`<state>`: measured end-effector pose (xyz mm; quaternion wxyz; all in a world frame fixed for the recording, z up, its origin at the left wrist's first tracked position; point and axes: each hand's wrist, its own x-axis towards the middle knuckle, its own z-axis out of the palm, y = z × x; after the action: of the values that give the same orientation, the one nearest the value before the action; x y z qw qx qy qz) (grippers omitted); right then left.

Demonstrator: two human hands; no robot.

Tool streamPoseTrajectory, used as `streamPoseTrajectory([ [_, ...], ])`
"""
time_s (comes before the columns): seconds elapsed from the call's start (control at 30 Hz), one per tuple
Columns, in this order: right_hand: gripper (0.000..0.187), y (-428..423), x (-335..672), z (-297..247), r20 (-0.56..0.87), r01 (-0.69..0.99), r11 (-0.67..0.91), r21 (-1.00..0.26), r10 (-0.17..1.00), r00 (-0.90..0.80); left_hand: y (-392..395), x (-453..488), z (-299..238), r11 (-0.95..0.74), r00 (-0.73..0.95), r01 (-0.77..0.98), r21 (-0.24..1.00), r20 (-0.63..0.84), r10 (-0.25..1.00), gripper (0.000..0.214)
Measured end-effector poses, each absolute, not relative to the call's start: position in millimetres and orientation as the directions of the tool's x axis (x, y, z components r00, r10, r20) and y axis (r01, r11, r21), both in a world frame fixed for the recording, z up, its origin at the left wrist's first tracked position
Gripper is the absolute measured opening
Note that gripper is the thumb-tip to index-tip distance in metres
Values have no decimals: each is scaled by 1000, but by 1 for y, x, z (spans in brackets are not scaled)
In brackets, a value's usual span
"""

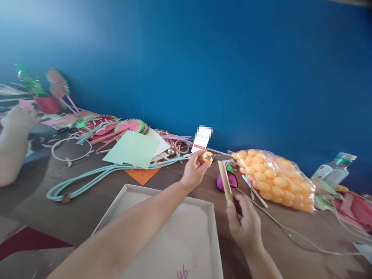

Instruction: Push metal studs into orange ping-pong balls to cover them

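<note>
My left hand [195, 170] pinches a small orange plastic ball [205, 156] between thumb and fingers. A dark, silvery patch shows on the ball's near side; whether it is a hole or something inside, I cannot tell. My right hand [245, 223] is wrapped round the pale wooden handle of a hammer [225, 180]. Its narrow dark metal head lies crosswise at the top, with the left end close beside the ball. Behind the handle lies a purple round piece [232, 181] with a dark rim. Under my left forearm stands a shallow white box lid [180, 248] marked 46.
A clear bag of orange balls [276, 180] lies right, near a glass bottle [334, 170]. A lit phone [201, 139] leans by the blue wall. Left are green paper [133, 149], blue tubing [84, 188], paper fans [130, 126] and another person's hand [21, 116].
</note>
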<state>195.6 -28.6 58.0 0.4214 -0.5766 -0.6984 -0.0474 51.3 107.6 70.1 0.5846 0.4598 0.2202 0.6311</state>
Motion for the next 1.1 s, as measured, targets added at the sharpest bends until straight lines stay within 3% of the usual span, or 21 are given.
streamPoseTrajectory([
  [0.4, 14, -25, 198, 55, 614, 847, 326, -419, 789, 0, 112, 51, 69, -163, 50, -548, 821, 227, 973, 42],
  [0.6, 16, -21, 201, 51, 553, 870, 220, -441, 830, 71, 123, 48, 59, -247, -122, -472, 846, 215, 969, 42],
  [0.73, 16, -20, 201, 46, 321, 938, 24, -346, 942, 95, 129, 45, 58, -278, -269, -422, 863, 173, 947, 38],
  [0.83, 19, -21, 199, 47, 189, 968, -70, -241, 975, 118, 130, 44, 58, -312, -280, -396, 863, 210, 937, 38],
  [1.1, 19, -24, 195, 54, 175, 989, -98, -112, 978, 117, 128, 45, 58, -316, -236, -379, 870, 240, 942, 39],
])
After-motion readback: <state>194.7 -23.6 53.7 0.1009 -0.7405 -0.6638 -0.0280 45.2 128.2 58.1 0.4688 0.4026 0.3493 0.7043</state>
